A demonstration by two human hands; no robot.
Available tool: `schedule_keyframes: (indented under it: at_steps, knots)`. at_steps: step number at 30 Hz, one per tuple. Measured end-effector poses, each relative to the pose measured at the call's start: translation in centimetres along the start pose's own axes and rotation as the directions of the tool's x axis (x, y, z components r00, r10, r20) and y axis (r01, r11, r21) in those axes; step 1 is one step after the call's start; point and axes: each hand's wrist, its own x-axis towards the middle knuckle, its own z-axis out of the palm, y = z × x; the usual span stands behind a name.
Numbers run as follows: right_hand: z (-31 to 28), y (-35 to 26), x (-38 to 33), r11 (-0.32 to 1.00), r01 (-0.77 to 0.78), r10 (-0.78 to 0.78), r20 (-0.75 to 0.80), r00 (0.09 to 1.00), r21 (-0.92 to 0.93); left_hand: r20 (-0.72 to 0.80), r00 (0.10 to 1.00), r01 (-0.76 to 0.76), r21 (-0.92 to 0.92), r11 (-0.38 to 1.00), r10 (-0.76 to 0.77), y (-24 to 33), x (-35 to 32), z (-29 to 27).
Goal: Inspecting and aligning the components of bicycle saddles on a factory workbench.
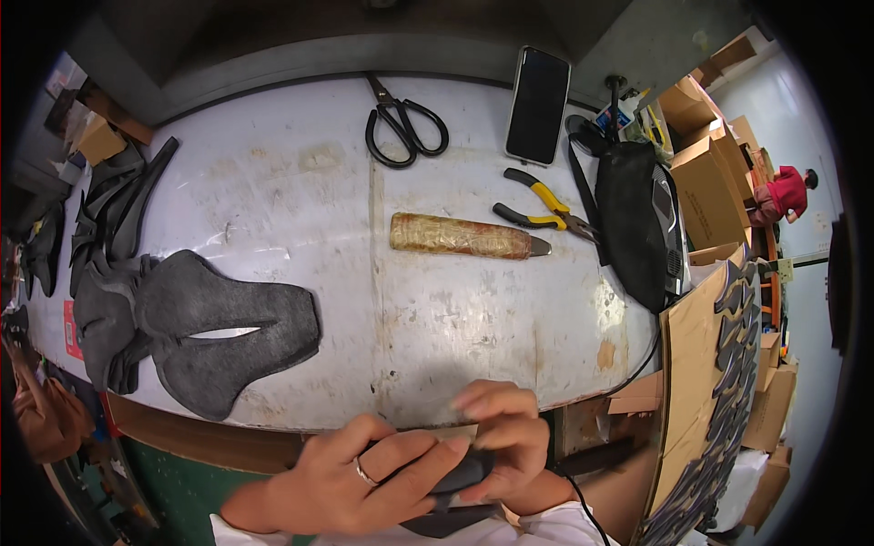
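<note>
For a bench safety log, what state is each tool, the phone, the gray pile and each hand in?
Scissors: blades look nearly closed
Pliers: handles spread apart
Wrapped tool: metal tip bare
Phone: screen dark
Gray pile: pieces overlapping
Left hand: holding a dark piece
Right hand: curled, holding the dark piece too

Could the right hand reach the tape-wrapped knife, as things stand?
Probably yes: nothing visible stands between the right hand and the knife, though that hand holds a dark piece.
</note>
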Motion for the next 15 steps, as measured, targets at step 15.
schedule_keyframes:
  at_steps: [15]
  knots:
    - [1.0,-1.4,-1.5,0.958,-0.285,0.27,-0.392,0.88,0.02,-0.103,0.825,0.354,-0.672,0.651,-0.556,-0.8,-1.1,0.6]
